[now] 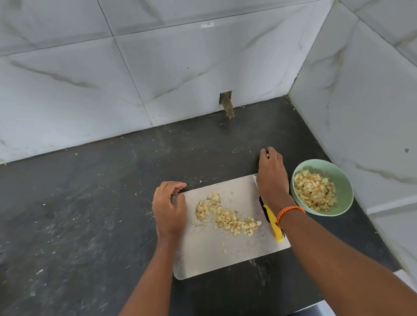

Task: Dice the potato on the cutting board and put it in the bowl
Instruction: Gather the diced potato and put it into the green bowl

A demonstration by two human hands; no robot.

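Note:
A white cutting board (236,253) lies on the dark counter with a loose trail of diced potato (226,215) across its middle. My left hand (169,209) grips the board's far left corner, fingers curled round its edge. My right hand (272,175) rests flat over the board's far right corner, its fingertips reaching onto the counter beyond. A knife with a yellow handle (273,224) lies along the board's right edge, partly hidden under my right wrist. A pale green bowl (339,171) stands just right of the board and holds a heap of diced potato (315,190).
The dark stone counter (81,219) stretches left and behind the board, speckled with small scraps. Marble-tiled walls close the back and the right side, right next to the bowl. A small hole with debris (227,104) marks the back wall's base.

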